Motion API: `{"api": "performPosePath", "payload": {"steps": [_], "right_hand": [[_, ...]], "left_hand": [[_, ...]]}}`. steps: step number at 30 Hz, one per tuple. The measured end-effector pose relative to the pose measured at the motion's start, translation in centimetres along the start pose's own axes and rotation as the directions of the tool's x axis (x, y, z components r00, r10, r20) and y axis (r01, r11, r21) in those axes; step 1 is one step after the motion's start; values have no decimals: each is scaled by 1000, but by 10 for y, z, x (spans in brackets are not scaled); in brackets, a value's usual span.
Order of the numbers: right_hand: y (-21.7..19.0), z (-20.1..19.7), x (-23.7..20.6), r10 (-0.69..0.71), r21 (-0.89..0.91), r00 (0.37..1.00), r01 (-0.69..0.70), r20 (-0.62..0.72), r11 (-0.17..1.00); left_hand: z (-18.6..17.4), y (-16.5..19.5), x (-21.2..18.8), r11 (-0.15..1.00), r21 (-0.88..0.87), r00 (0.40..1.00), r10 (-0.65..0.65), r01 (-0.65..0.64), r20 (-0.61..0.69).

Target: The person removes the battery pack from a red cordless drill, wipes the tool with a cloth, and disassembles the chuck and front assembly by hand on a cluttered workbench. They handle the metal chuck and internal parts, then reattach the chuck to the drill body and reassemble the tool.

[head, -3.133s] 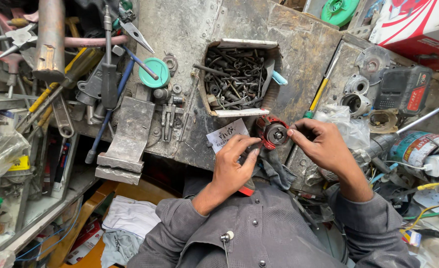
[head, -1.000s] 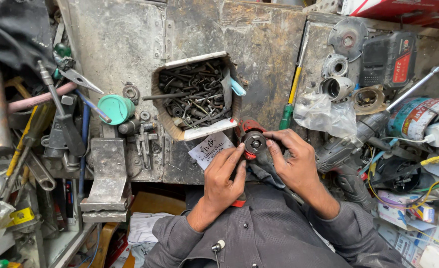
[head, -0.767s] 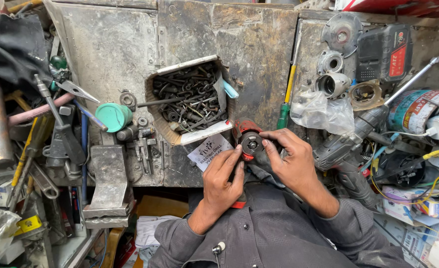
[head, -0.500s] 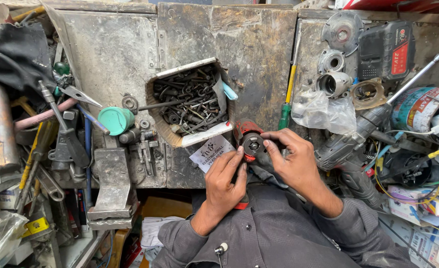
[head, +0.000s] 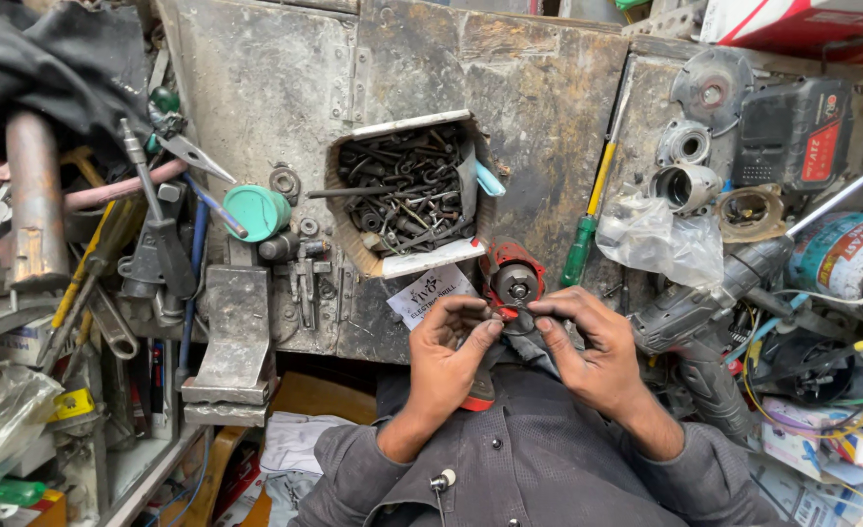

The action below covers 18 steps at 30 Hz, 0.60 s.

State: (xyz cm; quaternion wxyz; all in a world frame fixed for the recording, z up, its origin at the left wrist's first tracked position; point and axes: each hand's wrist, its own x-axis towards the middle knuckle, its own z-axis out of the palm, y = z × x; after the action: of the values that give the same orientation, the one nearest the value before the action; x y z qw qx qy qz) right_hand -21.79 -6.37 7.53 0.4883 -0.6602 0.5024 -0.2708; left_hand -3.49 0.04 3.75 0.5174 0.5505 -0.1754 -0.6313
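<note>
A red and black power tool head (head: 513, 281) with a round metal spindle rests at the near edge of the worn metal workbench (head: 431, 68). My left hand (head: 454, 353) pinches at its lower left side with thumb and fingertips. My right hand (head: 588, 349) grips its lower right side, fingers curled toward the same spot. A small part between the fingertips is too hidden to identify. A red-handled piece (head: 478, 392) pokes out under my left palm. A white paper card (head: 422, 293) lies just left of the tool head.
An open box of screws and bolts (head: 402, 190) sits behind the hands. A green-handled screwdriver (head: 588, 224), a plastic bag (head: 658, 239), metal housings (head: 683, 187) and a grey drill (head: 715, 312) lie to the right. A teal cup (head: 256, 210), vise (head: 226, 332) and hand tools crowd the left.
Both hands have closed in together on the tool head's lower edge; earlier the right hand was spread further to the right. The view has shifted slightly.
</note>
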Motion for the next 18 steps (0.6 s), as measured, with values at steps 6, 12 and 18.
{"api": "performPosePath", "payload": {"steps": [6,12,18], "right_hand": [[-12,-6,20,-160,-274,982,182,101,945],[-31,-1,48,-169,-505,889,389,426,771],[-42,5,58,-169,-594,835,500,524,630]], "left_hand": [[-22,-17,-3,994,-109,997,-3,-6,-83],[-34,-16,-17,986,91,981,153,-143,-116],[-34,-6,-27,973,159,982,179,-166,-67]]}}
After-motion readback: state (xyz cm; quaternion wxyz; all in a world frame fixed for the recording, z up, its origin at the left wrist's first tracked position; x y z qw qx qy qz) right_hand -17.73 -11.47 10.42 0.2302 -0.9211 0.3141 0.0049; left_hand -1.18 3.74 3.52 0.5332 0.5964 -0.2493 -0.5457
